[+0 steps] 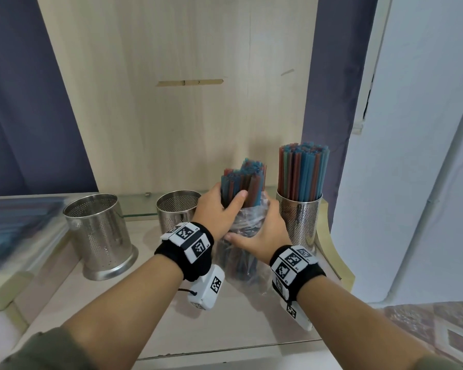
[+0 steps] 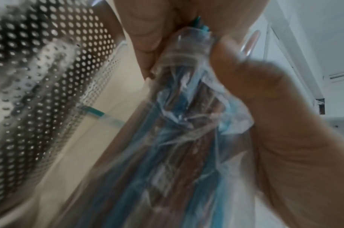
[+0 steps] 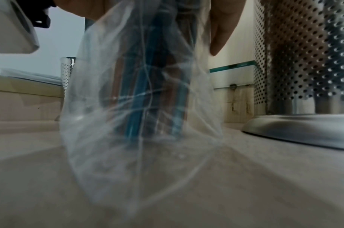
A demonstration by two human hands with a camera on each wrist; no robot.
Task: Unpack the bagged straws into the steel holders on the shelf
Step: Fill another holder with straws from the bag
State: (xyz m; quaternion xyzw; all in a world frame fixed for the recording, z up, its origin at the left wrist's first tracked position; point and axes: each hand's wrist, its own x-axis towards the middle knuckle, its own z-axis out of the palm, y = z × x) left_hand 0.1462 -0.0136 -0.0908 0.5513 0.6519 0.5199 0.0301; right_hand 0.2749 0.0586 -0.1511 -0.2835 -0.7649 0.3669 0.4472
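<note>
A bundle of red and blue straws [image 1: 245, 182] sticks up out of a clear plastic bag [image 1: 242, 263] that stands on the wooden shelf [image 1: 112, 311]. My left hand [image 1: 226, 206] grips the bare bundle just above the bag's mouth. My right hand [image 1: 262, 233] holds the crumpled bag lower down. In the right wrist view the bag [image 3: 140, 108] hangs loose around the straws' lower ends. Three perforated steel holders stand on the shelf: the left one [image 1: 99, 236] and the middle one [image 1: 177, 208] are empty, the right one [image 1: 301, 220] is full of straws [image 1: 302, 172].
A blurred stack of bagged straws [image 1: 16, 231] lies on a raised ledge at the left. A glass strip [image 1: 139, 212] runs along the wooden back panel. The full holder's base [image 3: 303, 128] sits close beside the bag. A white wall [image 1: 425, 156] closes the right side.
</note>
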